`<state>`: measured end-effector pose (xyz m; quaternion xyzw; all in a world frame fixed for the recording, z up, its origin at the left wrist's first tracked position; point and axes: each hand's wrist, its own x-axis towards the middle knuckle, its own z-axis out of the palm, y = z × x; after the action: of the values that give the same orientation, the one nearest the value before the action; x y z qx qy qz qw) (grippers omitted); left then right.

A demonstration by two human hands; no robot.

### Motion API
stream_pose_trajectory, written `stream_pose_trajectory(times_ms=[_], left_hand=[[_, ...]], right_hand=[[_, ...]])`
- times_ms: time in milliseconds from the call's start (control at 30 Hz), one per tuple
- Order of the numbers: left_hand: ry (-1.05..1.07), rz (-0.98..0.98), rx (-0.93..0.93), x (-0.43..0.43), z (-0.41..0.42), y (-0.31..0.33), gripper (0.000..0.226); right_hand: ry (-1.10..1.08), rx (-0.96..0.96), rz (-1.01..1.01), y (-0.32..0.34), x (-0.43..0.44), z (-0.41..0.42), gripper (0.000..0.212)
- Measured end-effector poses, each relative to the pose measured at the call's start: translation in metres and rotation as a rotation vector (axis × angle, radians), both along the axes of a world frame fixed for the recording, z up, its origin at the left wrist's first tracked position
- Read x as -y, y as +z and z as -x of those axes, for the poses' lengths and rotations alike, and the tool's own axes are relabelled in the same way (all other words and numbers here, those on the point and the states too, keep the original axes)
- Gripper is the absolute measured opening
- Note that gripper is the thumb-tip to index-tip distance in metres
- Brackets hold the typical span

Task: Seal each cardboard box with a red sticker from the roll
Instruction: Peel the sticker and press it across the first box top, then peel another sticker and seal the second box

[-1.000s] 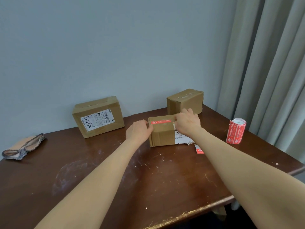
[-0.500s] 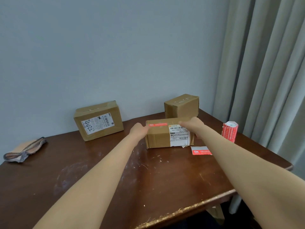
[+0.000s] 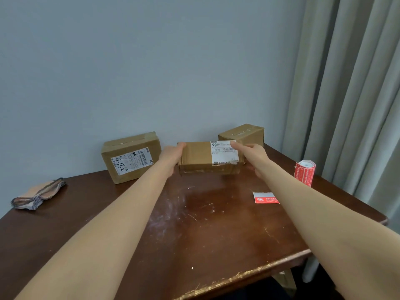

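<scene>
Box [image 3: 198,158] between left hand [image 3: 172,154] and right hand [image 3: 253,156] — gripped at both ends.

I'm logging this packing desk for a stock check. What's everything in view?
middle box: 1, brown, white label, far centre of table, held at both ends
left box: 1, brown, white label, by the wall, left of it
rear box: 1, brown, far right by the wall
sticker roll: 1, red and white, upright near right edge
loose sticker: 1, red and white, flat on table, right of centre
fabric piece: 1, tan with striped trim, table's left side
table: 1, dark brown, under everything
curtain: 1, pale grey, right
wall: 1, blue-grey, behind
left hand: 1, grips middle box's left end
right hand: 1, grips its right end
</scene>
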<state>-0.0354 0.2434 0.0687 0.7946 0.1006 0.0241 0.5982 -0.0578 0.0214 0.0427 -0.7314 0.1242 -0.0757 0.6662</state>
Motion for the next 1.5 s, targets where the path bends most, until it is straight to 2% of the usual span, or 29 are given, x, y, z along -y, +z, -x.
stream_pose_trajectory(times_ms=[67, 167, 367, 467, 533, 633, 767, 933, 1000, 1333, 1433, 1500], left_hand=[[0.035, 0.018, 0.026, -0.001, -0.002, 0.003, 0.030], [0.072, 0.061, 0.050, 0.001, -0.003, 0.006, 0.031], [0.017, 0.093, 0.003, 0.008, -0.005, 0.000, 0.029], [-0.012, 0.104, -0.026, 0.011, -0.006, -0.007, 0.026], [-0.035, 0.090, -0.034, 0.012, -0.006, -0.011, 0.032], [-0.059, 0.054, -0.077, 0.014, -0.007, -0.019, 0.060], [-0.078, 0.018, -0.101, 0.019, -0.006, -0.026, 0.064], [-0.087, -0.034, -0.097, 0.025, -0.011, -0.034, 0.072], [-0.091, -0.063, -0.085, 0.030, -0.014, -0.036, 0.071], [-0.133, -0.236, -0.058, 0.043, -0.017, -0.042, 0.068], [-0.121, -0.448, -0.010, 0.046, -0.013, -0.040, 0.063], [-0.085, -0.631, 0.103, 0.051, -0.010, -0.039, 0.057]], right_hand=[[0.025, 0.030, 0.007, 0.004, -0.002, 0.000, 0.088], [0.039, 0.052, 0.031, -0.001, 0.001, -0.006, 0.077], [-0.157, 0.026, 0.278, -0.005, 0.003, -0.005, 0.082], [-0.176, -0.022, 0.253, -0.009, 0.009, -0.006, 0.078], [-0.186, -0.044, 0.220, -0.016, 0.014, -0.009, 0.066], [-0.190, -0.077, 0.239, -0.023, 0.019, -0.013, 0.049], [-0.181, -0.112, 0.281, -0.023, 0.019, -0.018, 0.043], [-0.148, -0.124, 0.317, -0.025, 0.018, -0.017, 0.020], [-0.138, -0.131, 0.324, -0.027, 0.017, -0.016, 0.017], [-0.128, -0.142, 0.414, -0.034, 0.016, -0.014, 0.026], [-0.121, -0.126, 0.455, -0.032, 0.019, -0.008, 0.027], [-0.118, -0.104, 0.528, -0.030, 0.024, 0.000, 0.022]])
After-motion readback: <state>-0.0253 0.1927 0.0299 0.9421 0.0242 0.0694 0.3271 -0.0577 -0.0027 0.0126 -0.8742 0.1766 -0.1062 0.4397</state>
